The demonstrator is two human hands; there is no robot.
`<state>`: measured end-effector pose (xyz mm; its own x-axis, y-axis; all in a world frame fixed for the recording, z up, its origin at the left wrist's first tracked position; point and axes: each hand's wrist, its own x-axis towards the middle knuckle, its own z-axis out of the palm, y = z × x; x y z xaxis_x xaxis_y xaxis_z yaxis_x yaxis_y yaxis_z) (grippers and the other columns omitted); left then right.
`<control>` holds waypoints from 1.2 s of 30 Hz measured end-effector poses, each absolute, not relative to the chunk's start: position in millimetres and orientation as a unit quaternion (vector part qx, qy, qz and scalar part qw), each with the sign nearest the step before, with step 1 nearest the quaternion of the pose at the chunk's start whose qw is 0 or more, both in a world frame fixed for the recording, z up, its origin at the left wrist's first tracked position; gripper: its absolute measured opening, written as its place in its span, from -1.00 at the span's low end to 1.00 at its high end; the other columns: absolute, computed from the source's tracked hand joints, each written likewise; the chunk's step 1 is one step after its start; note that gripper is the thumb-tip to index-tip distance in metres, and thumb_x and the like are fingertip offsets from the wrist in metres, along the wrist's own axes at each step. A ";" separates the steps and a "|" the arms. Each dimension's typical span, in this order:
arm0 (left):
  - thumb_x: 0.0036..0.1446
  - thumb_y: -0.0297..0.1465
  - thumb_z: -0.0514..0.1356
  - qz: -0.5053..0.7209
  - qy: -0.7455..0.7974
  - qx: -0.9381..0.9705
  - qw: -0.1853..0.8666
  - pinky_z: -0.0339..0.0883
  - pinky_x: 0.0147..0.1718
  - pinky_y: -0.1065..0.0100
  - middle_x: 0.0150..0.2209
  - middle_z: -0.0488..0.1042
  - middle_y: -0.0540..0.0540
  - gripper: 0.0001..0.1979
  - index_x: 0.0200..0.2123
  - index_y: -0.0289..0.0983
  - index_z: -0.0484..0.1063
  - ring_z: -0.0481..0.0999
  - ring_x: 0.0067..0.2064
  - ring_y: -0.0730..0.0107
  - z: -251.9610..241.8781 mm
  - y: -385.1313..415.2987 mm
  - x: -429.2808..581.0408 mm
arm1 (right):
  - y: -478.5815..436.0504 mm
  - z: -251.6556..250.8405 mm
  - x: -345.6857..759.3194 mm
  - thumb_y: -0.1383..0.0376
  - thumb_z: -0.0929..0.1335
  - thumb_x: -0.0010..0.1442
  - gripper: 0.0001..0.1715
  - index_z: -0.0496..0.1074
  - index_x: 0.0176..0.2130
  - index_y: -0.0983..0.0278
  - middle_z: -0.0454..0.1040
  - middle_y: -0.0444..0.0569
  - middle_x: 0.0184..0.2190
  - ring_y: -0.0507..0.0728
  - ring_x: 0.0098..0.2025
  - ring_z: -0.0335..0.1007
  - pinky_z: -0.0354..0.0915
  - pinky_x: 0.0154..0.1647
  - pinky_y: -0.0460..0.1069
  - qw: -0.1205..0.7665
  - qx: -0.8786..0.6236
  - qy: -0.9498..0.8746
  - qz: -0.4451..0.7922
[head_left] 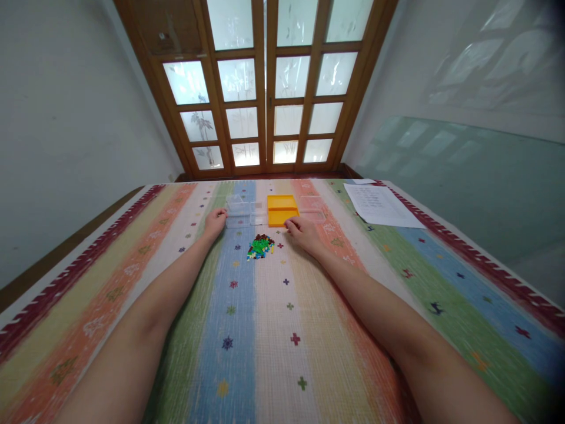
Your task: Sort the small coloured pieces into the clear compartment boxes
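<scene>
My left hand (215, 223) has its fingers closed at the left edge of a clear plastic box (241, 219), whose walls are see-through and hard to make out. My right hand (302, 233) pinches the near right corner of a yellow two-part tray (282, 203). Another clear plastic box or lid (312, 207) lies just right of the tray. Between my hands and a little nearer to me is a small heap of colourful pieces (261, 247), mostly green with brown, blue, white and yellow; their kind is too small to tell.
A striped patterned cloth (273, 330) covers the table. Printed paper sheets (382, 205) lie at the far right. Beyond the table stand wooden glazed doors (265, 106), and a glass panel (463, 171) leans along the right wall.
</scene>
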<state>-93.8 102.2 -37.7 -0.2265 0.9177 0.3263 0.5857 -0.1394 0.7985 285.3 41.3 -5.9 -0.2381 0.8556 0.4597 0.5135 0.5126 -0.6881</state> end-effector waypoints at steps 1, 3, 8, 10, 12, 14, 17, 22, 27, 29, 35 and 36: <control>0.05 -0.42 0.08 0.465 0.645 0.581 0.174 0.33 0.13 0.16 -0.03 0.62 -0.14 -0.79 -0.34 -0.23 0.52 0.54 0.04 0.13 -37.2 104.5 -96.4 | 41.5 -6.7 284.8 0.15 0.26 0.40 -0.65 0.55 -0.27 0.24 0.58 -0.04 -0.34 0.15 -0.29 0.45 0.25 -0.24 0.00 0.422 -0.450 -0.760 0.206; 0.03 -0.45 0.07 0.460 0.664 0.564 0.169 0.35 0.12 0.15 -0.08 0.62 -0.15 -0.68 -0.20 -0.25 0.56 0.53 0.02 0.14 -35.2 110.8 -101.5 | 41.5 -8.1 284.0 0.15 0.26 0.40 -0.65 0.55 -0.27 0.24 0.58 -0.05 -0.35 0.15 -0.29 0.45 0.24 -0.25 0.00 0.418 -0.448 -0.762 0.209; -0.06 -0.53 0.08 0.406 0.620 0.653 0.154 0.25 0.28 0.07 0.07 0.57 -0.21 -0.43 0.05 -0.29 0.58 0.46 0.16 0.09 -26.7 131.1 -112.4 | 40.2 -9.3 285.2 0.15 0.26 0.41 -0.65 0.53 -0.29 0.23 0.56 -0.07 -0.37 0.14 -0.30 0.43 0.19 -0.28 -0.01 0.409 -0.445 -0.771 0.200; -0.07 -0.55 0.10 0.367 0.594 0.701 0.145 0.15 0.36 0.04 0.17 0.52 -0.22 -0.41 0.06 -0.29 0.60 0.39 0.25 0.09 -23.2 137.9 -115.7 | 39.5 -9.0 286.3 0.16 0.26 0.41 -0.65 0.53 -0.29 0.23 0.57 -0.07 -0.36 0.14 -0.30 0.43 0.19 -0.28 -0.01 0.407 -0.446 -0.772 0.199; -0.06 -0.56 0.11 0.335 0.578 0.731 0.137 0.07 0.41 0.01 0.24 0.47 -0.23 -0.42 0.06 -0.28 0.61 0.35 0.29 0.08 -20.7 142.6 -118.5 | 38.6 -8.4 286.9 0.16 0.26 0.41 -0.66 0.53 -0.29 0.23 0.57 -0.07 -0.36 0.14 -0.30 0.43 0.19 -0.28 -0.01 0.405 -0.447 -0.772 0.202; -0.04 -0.57 0.11 0.309 0.574 0.748 0.120 0.03 0.42 -0.03 0.28 0.44 -0.23 -0.40 0.09 -0.27 0.60 0.32 0.31 0.06 -19.4 144.3 -121.4 | 37.7 -7.5 286.9 0.17 0.26 0.41 -0.66 0.52 -0.30 0.23 0.57 -0.07 -0.36 0.13 -0.31 0.43 0.19 -0.27 -0.01 0.403 -0.444 -0.773 0.207; 0.01 -0.58 0.09 0.278 0.586 0.757 0.078 0.02 0.43 -0.04 0.31 0.40 -0.25 -0.36 0.17 -0.27 0.56 0.30 0.34 0.04 -19.2 139.7 -129.2 | 36.6 -6.5 286.3 0.17 0.25 0.41 -0.65 0.53 -0.29 0.24 0.57 -0.07 -0.36 0.13 -0.31 0.43 0.19 -0.27 -0.01 0.404 -0.442 -0.771 0.218; 0.07 -0.56 0.05 0.269 0.643 0.717 -0.003 0.13 0.38 0.03 0.29 0.41 -0.23 -0.40 0.17 -0.25 0.55 0.33 0.32 0.07 -17.6 114.1 -157.6 | 37.2 -8.1 285.3 0.15 0.25 0.41 -0.64 0.51 -0.30 0.25 0.55 -0.07 -0.37 0.11 -0.32 0.41 0.16 -0.28 -0.03 0.401 -0.444 -0.769 0.226; 0.25 -0.42 0.00 0.296 0.737 0.603 -0.076 0.31 0.20 0.06 -0.01 0.54 -0.26 -0.64 -0.12 -0.27 0.59 0.47 0.11 0.05 -8.2 82.7 -182.4 | 39.0 -9.6 281.2 0.15 0.26 0.40 -0.65 0.52 -0.30 0.25 0.55 -0.07 -0.38 0.11 -0.32 0.41 0.14 -0.29 -0.03 0.399 -0.443 -0.770 0.228; 0.29 -0.33 0.01 0.296 0.758 0.575 -0.090 0.32 0.17 0.06 -0.01 0.53 -0.27 -0.66 -0.08 -0.27 0.56 0.47 0.10 0.03 -4.5 72.7 -181.2 | 38.8 -8.8 278.2 0.15 0.26 0.41 -0.65 0.53 -0.28 0.25 0.56 -0.07 -0.38 0.11 -0.32 0.41 0.15 -0.29 -0.03 0.398 -0.443 -0.769 0.233; 0.16 0.00 0.23 0.248 0.779 0.570 -0.081 0.33 0.15 -0.05 0.20 0.39 -0.39 -0.41 0.12 -0.26 0.46 0.39 0.22 -0.22 -3.2 54.7 -157.9 | 36.6 -6.8 275.0 0.14 0.27 0.41 -0.64 0.55 -0.26 0.25 0.57 -0.07 -0.38 0.12 -0.31 0.42 0.17 -0.28 -0.04 0.397 -0.440 -0.772 0.232; 0.17 -0.02 0.22 0.238 0.780 0.575 -0.070 0.34 0.12 -0.05 0.21 0.38 -0.39 -0.42 0.13 -0.25 0.45 0.41 0.20 -0.22 -3.2 53.6 -155.6 | 36.6 -6.8 275.6 0.15 0.27 0.41 -0.64 0.55 -0.26 0.25 0.57 -0.07 -0.37 0.12 -0.31 0.42 0.17 -0.28 -0.04 0.398 -0.439 -0.772 0.231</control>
<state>-155.6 53.6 -3.2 -0.3298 0.8632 0.3823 0.9294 0.2260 0.2917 275.6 36.6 -6.8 -0.2979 0.8613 0.4116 0.4929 0.5081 -0.7064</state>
